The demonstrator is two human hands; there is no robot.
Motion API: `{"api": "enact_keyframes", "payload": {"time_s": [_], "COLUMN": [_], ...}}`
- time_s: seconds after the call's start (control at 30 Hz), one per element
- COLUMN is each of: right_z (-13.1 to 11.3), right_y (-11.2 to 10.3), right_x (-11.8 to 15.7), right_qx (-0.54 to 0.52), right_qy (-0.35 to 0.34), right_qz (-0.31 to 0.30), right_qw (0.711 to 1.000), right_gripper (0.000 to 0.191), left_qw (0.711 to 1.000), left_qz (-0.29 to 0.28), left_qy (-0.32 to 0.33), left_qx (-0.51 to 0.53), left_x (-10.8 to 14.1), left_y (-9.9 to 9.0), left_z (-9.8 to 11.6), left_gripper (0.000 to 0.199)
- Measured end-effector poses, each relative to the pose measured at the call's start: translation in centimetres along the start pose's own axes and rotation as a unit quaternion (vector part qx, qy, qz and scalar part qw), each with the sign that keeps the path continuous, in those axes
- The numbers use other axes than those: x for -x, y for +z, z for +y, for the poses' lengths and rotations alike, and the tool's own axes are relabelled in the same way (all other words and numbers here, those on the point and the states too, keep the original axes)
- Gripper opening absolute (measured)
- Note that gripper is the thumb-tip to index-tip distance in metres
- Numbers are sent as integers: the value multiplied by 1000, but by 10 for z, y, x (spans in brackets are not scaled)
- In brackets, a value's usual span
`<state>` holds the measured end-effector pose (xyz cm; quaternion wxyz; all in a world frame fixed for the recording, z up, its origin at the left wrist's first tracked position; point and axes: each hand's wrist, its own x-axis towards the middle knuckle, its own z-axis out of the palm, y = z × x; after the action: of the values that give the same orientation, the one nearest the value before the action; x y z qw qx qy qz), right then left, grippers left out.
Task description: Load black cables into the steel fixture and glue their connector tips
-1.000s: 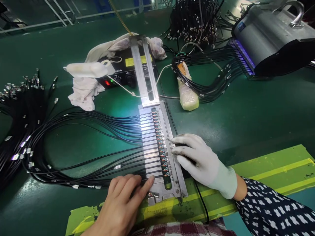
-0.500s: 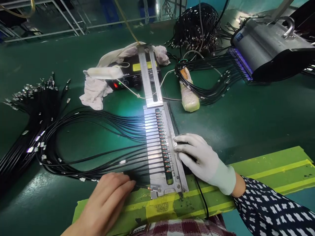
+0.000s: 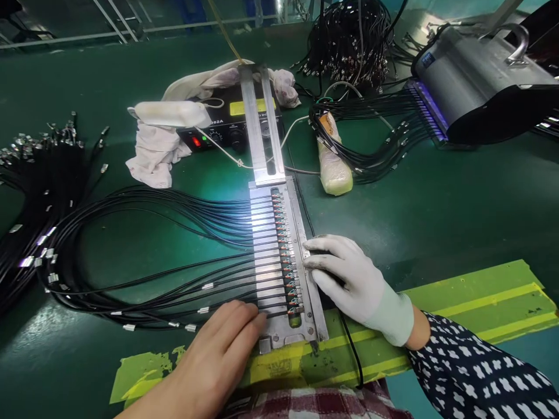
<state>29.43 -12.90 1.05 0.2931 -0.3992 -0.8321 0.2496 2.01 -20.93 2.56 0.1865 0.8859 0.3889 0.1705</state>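
Observation:
A metal fixture (image 3: 267,279) lies near the front edge, with black cables (image 3: 183,203) running side by side across it from the left. Their small connector ends line up along its slot. My bare left hand (image 3: 225,343) has its fingers together on a cable at the fixture's lower left edge. The fingertips hide the part of the cable they pinch. My right hand (image 3: 353,279), in a white glove, rests its slightly spread fingertips on the fixture's right rail and grips nothing.
Behind the fixture, a black control box (image 3: 236,137) has a slotted metal bar (image 3: 255,128) leaning over it. A wrapped tool (image 3: 336,169) lies right of them. Cable bundles (image 3: 43,169) spread at left. A grey machine (image 3: 471,81) glows purple at back right.
My left hand has moved right, up to the fixture's edge, and the loose cable end by it now lies in the lower part of the slot. The view has shifted slightly. My right hand stays on the rail.

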Motion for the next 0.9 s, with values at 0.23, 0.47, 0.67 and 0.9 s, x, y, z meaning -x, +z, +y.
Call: {"api": "enact_keyframes", "payload": {"time_s": [0.23, 0.47, 0.67, 0.9], "right_z": [-13, -24, -24, -22], "right_y": [-4, -2, -1, -2], "right_x": [26, 42, 37, 36], "right_qx": [-20, 13, 24, 23], "right_qy": [-15, -73, -92, -95], "right_qz": [-38, -86, -79, -67], "right_qw": [999, 994, 992, 993], "right_gripper": [23, 35, 37, 35], "left_qw": [996, 998, 993, 988], "left_qz": [-24, -53, -29, -26], "left_qy": [-10, -21, 25, 79], "left_qx": [88, -30, -110, -127], "left_x": [-6, 13, 5, -12], "left_y": [0, 0, -1, -5], "left_z": [-2, -1, 3, 7], "left_gripper": [41, 48, 47, 37]}}
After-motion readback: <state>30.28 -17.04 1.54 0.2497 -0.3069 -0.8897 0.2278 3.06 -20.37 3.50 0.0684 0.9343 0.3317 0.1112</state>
